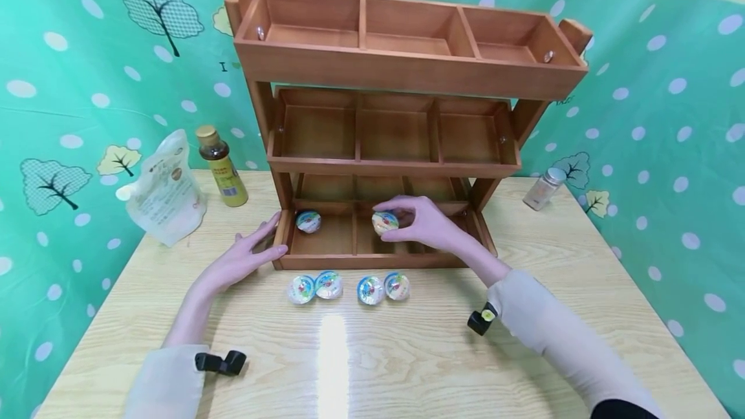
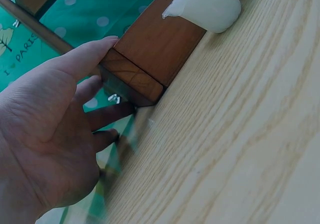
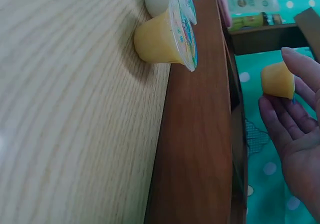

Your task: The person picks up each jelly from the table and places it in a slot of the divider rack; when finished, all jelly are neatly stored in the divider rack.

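supporting table: pale wood grain, carries the rack and the loose cups.
wooden rack: stacked divided trays; i'd want it steady while a cup is handled inside.
bottom tray: both hands are at it; left compartment has a cup, middle compartment sits under the held one.
left hand: fingers apart, touching the tray's left end, nothing gripped; light brace should do, no need to push.
right hand: thumb and fingers clamped on a cup, side pinch; judging by that, a placing step.
held cup: orange, lid up, over the middle compartment, base above the front lip in right wrist view. best lowered level, clear of the divider, released once the base sits flat. squeeze softly, thin wall probably dents.
resting cup: in left compartment, near its back left corner; likely a fair guide for spacing.
front cups: four on the table, two pairs just before the tray; keep the forearm high over them.
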